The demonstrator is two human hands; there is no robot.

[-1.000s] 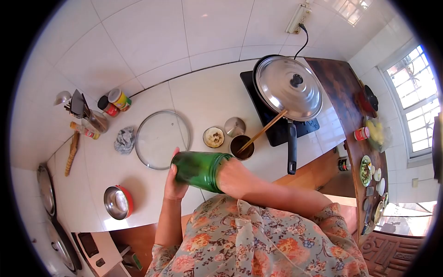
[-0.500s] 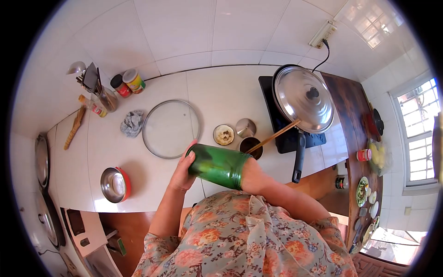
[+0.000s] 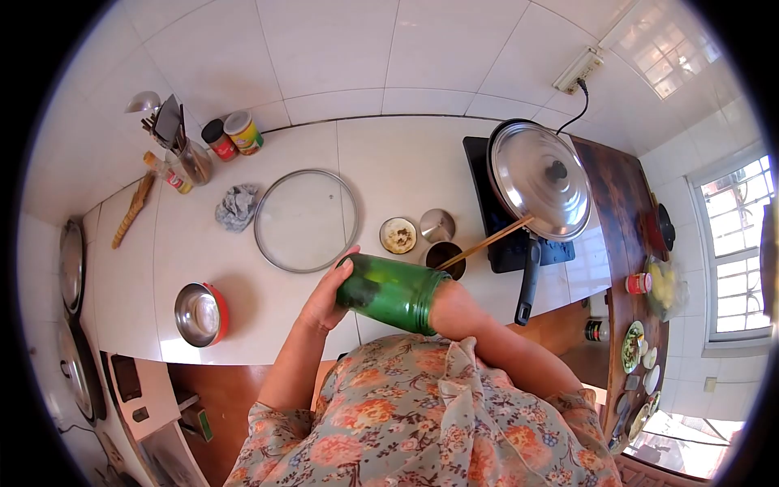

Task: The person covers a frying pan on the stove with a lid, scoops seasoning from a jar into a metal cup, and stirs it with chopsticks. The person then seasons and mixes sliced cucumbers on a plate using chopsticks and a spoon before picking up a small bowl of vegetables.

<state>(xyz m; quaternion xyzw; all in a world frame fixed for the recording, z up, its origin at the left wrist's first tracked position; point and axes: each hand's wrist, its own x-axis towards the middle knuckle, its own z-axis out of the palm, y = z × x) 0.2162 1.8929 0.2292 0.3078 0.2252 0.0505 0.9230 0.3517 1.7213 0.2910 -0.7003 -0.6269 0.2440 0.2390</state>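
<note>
A green glass jar (image 3: 393, 294) lies tilted on its side in front of my chest, its mouth toward the right. My left hand (image 3: 327, 296) is wrapped around the jar's closed end. Into the mouth goes my right hand (image 3: 454, 308), covered past the wrist by the glass; its fingers show only as a dim dark shape, so I cannot tell what they hold. Just beyond the jar stand a small dark cup (image 3: 456, 266) with chopsticks (image 3: 491, 241) leaning out of it, a small metal lid or bowl (image 3: 437, 225) and a small dish with brown residue (image 3: 398, 235).
A lidded pan (image 3: 540, 183) sits on a black induction cooker (image 3: 479, 174) at right, its handle (image 3: 528, 280) jutting toward me. A glass lid (image 3: 305, 219), a crumpled grey cloth (image 3: 237, 208) and a red-sided metal bowl (image 3: 200, 315) lie left. Plates of food (image 3: 633, 347) line the right-hand counter.
My view has shifted slightly. The jar remains in my left hand with my right hand inside it; the inner dark shape has moved a little toward the jar's base.
</note>
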